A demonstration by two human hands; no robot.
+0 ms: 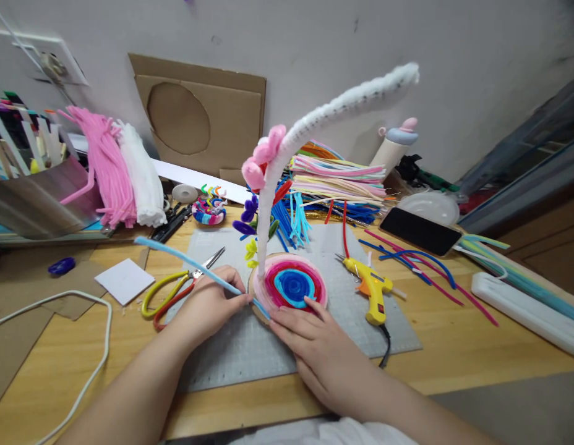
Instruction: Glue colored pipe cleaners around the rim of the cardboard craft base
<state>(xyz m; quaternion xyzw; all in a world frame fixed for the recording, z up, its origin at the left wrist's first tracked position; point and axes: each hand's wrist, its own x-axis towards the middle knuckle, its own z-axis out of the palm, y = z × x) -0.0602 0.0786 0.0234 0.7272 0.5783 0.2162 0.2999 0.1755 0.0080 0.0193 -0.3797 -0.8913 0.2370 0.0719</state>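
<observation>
My left hand pinches a light blue pipe cleaner, whose free end sticks out up and to the left. Its other end lies along the near left rim of a round base coiled with pink, red and blue pipe cleaners. My right hand rests on the near edge of that base, fingers stretched out, fingertips touching the blue pipe cleaner's end. From the base rises a curved white fuzzy stem, with pink flowers, purple flowers and small yellow flowers beside it.
Scissors lie left of the base on a grey cutting mat. A yellow glue gun lies to the right, near a phone. Behind are bundled pipe cleaners and cardboard. A white cable runs at left.
</observation>
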